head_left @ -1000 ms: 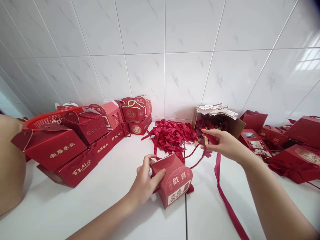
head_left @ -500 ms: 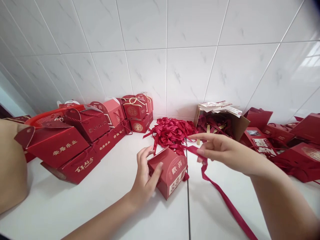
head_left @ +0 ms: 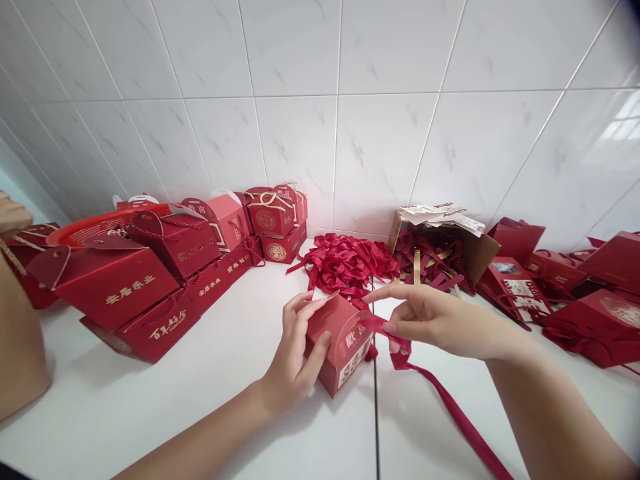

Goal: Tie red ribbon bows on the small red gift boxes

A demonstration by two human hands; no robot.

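A small red gift box with a rounded end and gold characters sits on the white table. My left hand is closed round its near left side, thumb on one face and fingers over the far edge. Between the thumb and fingers of my right hand is a dark red ribbon. The ribbon's short end lies across the upper right of the box, and its long tail runs down toward the front of the table. My right forefinger is stretched out above the box's right edge.
Behind the box lies a heap of red ribbons. A cardboard carton holds more straps, with printed cards on top. Stacked red gift boxes and a red plastic basket stand left; more boxes lie right. Another person's arm is far left.
My right hand has moved left and slightly down, bringing the ribbon's end from beside the box onto its upper right. The left hand keeps its hold. At far left, the other person's arm has shifted.
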